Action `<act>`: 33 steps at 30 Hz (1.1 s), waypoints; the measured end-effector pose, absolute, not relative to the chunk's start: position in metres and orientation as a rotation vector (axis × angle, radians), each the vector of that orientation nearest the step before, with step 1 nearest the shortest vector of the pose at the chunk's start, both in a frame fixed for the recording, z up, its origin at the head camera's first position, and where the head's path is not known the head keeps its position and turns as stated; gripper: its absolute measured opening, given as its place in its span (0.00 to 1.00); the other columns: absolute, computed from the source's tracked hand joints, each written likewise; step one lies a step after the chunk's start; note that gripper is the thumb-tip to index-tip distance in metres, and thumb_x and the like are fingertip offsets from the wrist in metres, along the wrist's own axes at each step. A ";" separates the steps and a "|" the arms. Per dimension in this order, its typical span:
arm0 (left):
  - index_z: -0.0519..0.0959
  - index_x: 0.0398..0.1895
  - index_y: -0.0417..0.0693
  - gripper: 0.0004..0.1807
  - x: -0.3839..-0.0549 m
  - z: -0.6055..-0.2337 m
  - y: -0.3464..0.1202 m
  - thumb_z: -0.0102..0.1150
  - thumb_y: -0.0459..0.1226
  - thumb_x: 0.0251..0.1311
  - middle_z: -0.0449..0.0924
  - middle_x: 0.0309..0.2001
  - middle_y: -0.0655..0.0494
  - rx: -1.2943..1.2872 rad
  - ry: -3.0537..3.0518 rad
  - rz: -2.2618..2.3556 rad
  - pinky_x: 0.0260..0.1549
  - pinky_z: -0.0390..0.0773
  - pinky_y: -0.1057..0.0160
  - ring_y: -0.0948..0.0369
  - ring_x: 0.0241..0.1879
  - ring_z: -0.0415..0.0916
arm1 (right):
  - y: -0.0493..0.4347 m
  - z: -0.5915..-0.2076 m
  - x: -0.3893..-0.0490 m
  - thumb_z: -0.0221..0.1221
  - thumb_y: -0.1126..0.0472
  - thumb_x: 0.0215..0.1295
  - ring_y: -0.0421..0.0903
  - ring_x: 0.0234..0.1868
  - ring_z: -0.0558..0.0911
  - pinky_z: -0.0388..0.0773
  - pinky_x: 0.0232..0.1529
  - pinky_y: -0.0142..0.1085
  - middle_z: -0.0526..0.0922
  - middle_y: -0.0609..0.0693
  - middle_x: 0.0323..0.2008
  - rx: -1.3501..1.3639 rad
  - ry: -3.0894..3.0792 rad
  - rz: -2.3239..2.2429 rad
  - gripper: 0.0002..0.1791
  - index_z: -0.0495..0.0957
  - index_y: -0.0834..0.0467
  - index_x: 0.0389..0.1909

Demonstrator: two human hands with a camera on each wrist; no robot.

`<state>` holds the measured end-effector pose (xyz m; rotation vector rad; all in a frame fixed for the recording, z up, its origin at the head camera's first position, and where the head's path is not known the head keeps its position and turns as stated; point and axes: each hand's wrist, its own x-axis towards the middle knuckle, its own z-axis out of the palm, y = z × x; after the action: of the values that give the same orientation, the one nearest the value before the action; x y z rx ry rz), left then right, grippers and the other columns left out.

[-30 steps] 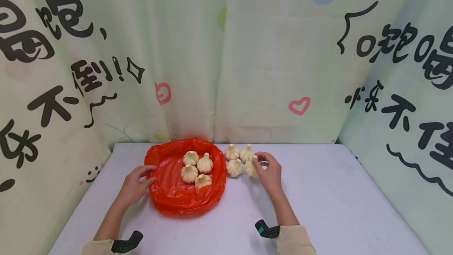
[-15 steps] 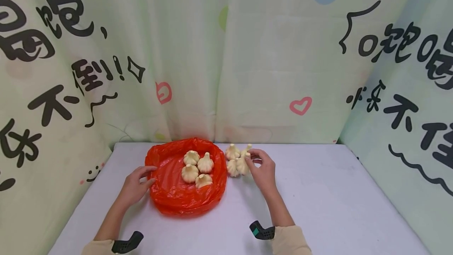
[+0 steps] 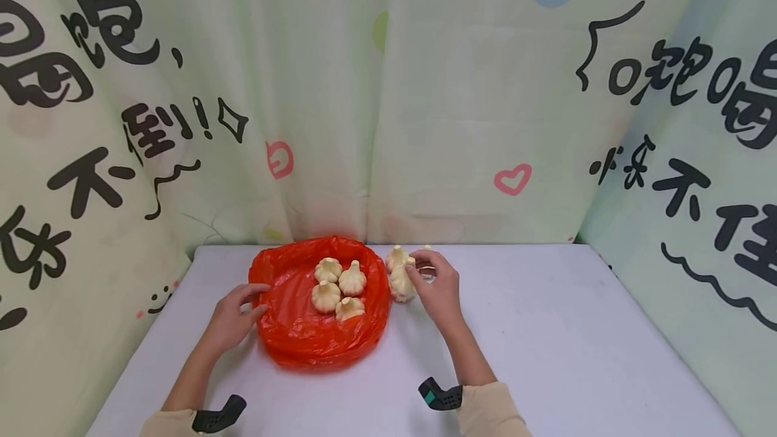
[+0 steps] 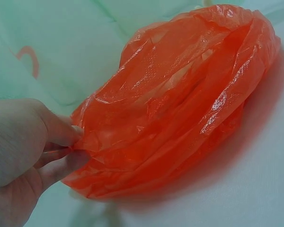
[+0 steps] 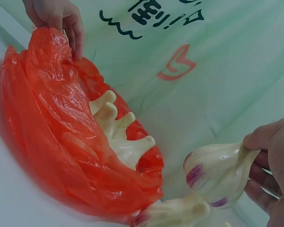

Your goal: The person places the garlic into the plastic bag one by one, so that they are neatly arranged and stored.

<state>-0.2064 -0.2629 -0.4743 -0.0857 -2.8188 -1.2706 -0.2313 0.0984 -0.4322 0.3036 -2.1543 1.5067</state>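
A red plastic bag (image 3: 285, 349) lies spread open on the table, its edge rolled into a low rim. Several garlic bulbs (image 3: 325, 296) sit inside it; their stems show over the rim in the right wrist view. My left hand (image 3: 229, 317) pinches the bag's left edge between thumb and fingers. With my right hand (image 3: 440, 292) I hold a garlic bulb (image 5: 217, 172) by its stem, raised just right of the bag. The bulb has purple streaks. Behind it, other garlic bulbs (image 3: 396, 257) stand on the table against the bag's right side, partly hidden by my hand.
The white table (image 3: 546, 349) reaches back to a pale green curtain (image 3: 455, 120) printed with black characters and pink hearts. More curtain closes in both sides. Each wrist wears a black camera mount (image 3: 220, 415).
My right hand has moved left with the garlic bulb, closer to the bag's right rim, and now covers some of the bulbs behind. My left hand stays at the bag's edge.
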 end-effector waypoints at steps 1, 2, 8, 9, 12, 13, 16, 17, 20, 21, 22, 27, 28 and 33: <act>0.72 0.61 0.43 0.22 -0.207 -0.474 -0.263 0.57 0.30 0.63 0.72 0.58 0.40 -0.092 -2.815 -1.266 0.53 0.80 0.46 0.43 0.58 0.71 | 0.096 -0.432 -0.231 0.65 0.71 0.57 0.57 0.40 0.83 0.83 0.46 0.53 0.83 0.62 0.41 0.309 -2.154 1.516 0.12 0.80 0.67 0.43; 0.72 0.61 0.43 0.22 -0.207 -0.475 -0.264 0.57 0.30 0.63 0.73 0.58 0.40 -0.096 -2.814 -1.260 0.53 0.79 0.46 0.44 0.58 0.71 | 0.095 -0.431 -0.230 0.65 0.71 0.57 0.56 0.40 0.83 0.83 0.45 0.52 0.83 0.61 0.40 0.310 -2.158 1.518 0.12 0.80 0.67 0.43; 0.72 0.61 0.43 0.22 -0.206 -0.474 -0.263 0.57 0.30 0.63 0.73 0.58 0.40 -0.105 -2.819 -1.253 0.54 0.79 0.45 0.44 0.57 0.72 | 0.087 -0.434 -0.233 0.66 0.65 0.59 0.50 0.40 0.83 0.85 0.45 0.46 0.84 0.55 0.40 0.281 -2.218 1.500 0.13 0.81 0.60 0.45; 0.72 0.61 0.43 0.22 -0.206 -0.474 -0.263 0.57 0.30 0.63 0.73 0.58 0.41 -0.105 -2.817 -1.256 0.54 0.79 0.46 0.44 0.57 0.72 | 0.085 -0.432 -0.233 0.65 0.65 0.59 0.49 0.40 0.83 0.84 0.46 0.46 0.84 0.54 0.41 0.280 -2.232 1.496 0.13 0.81 0.60 0.46; 0.72 0.62 0.43 0.22 -0.208 -0.474 -0.263 0.57 0.31 0.63 0.72 0.58 0.41 -0.111 -2.811 -1.263 0.53 0.79 0.46 0.44 0.58 0.71 | 0.078 -0.430 -0.233 0.65 0.64 0.60 0.49 0.41 0.82 0.84 0.47 0.46 0.83 0.54 0.42 0.302 -2.246 1.490 0.13 0.80 0.59 0.47; 0.72 0.62 0.43 0.22 -0.208 -0.474 -0.264 0.57 0.31 0.63 0.72 0.59 0.41 -0.112 -2.811 -1.261 0.53 0.80 0.46 0.44 0.58 0.71 | 0.076 -0.429 -0.233 0.65 0.64 0.60 0.49 0.41 0.82 0.84 0.47 0.46 0.83 0.54 0.42 0.320 -2.239 1.498 0.13 0.80 0.60 0.46; 0.72 0.62 0.43 0.22 -0.208 -0.475 -0.265 0.56 0.31 0.64 0.72 0.59 0.40 -0.114 -2.814 -1.255 0.53 0.80 0.46 0.43 0.59 0.71 | 0.069 -0.429 -0.234 0.65 0.65 0.60 0.49 0.41 0.82 0.84 0.47 0.47 0.83 0.54 0.42 0.361 -2.227 1.515 0.13 0.80 0.59 0.46; 0.72 0.61 0.44 0.22 -0.208 -0.475 -0.265 0.56 0.31 0.64 0.72 0.59 0.40 -0.110 -2.814 -1.256 0.53 0.80 0.46 0.43 0.59 0.71 | 0.067 -0.429 -0.234 0.65 0.65 0.60 0.49 0.41 0.82 0.84 0.47 0.48 0.83 0.54 0.42 0.375 -2.220 1.525 0.13 0.80 0.60 0.45; 0.72 0.61 0.44 0.22 -0.208 -0.475 -0.266 0.56 0.30 0.64 0.72 0.59 0.40 -0.110 -2.818 -1.256 0.53 0.80 0.46 0.42 0.59 0.71 | 0.060 -0.428 -0.236 0.65 0.66 0.60 0.49 0.40 0.82 0.84 0.46 0.48 0.83 0.55 0.41 0.412 -2.207 1.548 0.12 0.80 0.61 0.45; 0.72 0.61 0.43 0.21 -0.208 -0.475 -0.266 0.56 0.30 0.64 0.72 0.59 0.40 -0.111 -2.816 -1.257 0.53 0.79 0.46 0.42 0.59 0.71 | 0.058 -0.428 -0.236 0.65 0.66 0.59 0.50 0.40 0.82 0.84 0.45 0.48 0.83 0.55 0.41 0.423 -2.202 1.557 0.12 0.80 0.62 0.45; 0.72 0.61 0.43 0.21 -0.208 -0.475 -0.266 0.56 0.30 0.63 0.72 0.59 0.39 -0.115 -2.816 -1.256 0.53 0.79 0.46 0.42 0.59 0.71 | 0.055 -0.428 -0.236 0.65 0.66 0.59 0.50 0.39 0.82 0.85 0.45 0.47 0.83 0.55 0.41 0.433 -2.198 1.560 0.12 0.80 0.63 0.45; 0.72 0.61 0.42 0.22 -0.207 -0.476 -0.266 0.57 0.30 0.63 0.72 0.59 0.39 -0.114 -2.825 -1.248 0.54 0.79 0.46 0.42 0.58 0.72 | 0.047 -0.429 -0.238 0.65 0.66 0.60 0.49 0.40 0.82 0.85 0.43 0.45 0.83 0.54 0.40 0.457 -2.208 1.546 0.12 0.80 0.61 0.44; 0.72 0.61 0.42 0.22 -0.207 -0.477 -0.267 0.57 0.31 0.63 0.72 0.58 0.39 -0.114 -2.828 -1.245 0.53 0.79 0.46 0.42 0.58 0.72 | 0.045 -0.429 -0.238 0.65 0.66 0.60 0.49 0.40 0.82 0.85 0.44 0.46 0.83 0.54 0.40 0.462 -2.208 1.548 0.11 0.80 0.60 0.44; 0.72 0.61 0.42 0.21 -0.208 -0.477 -0.267 0.56 0.30 0.63 0.72 0.58 0.39 -0.123 -2.823 -1.250 0.54 0.79 0.46 0.42 0.58 0.72 | 0.039 -0.429 -0.237 0.65 0.65 0.60 0.50 0.41 0.82 0.84 0.47 0.45 0.83 0.54 0.41 0.480 -2.206 1.571 0.10 0.80 0.60 0.43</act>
<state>-0.2076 -0.2667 -0.4773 -0.1232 -2.8228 -1.2499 -0.2371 0.0387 -0.4291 0.4796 -2.2061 1.5708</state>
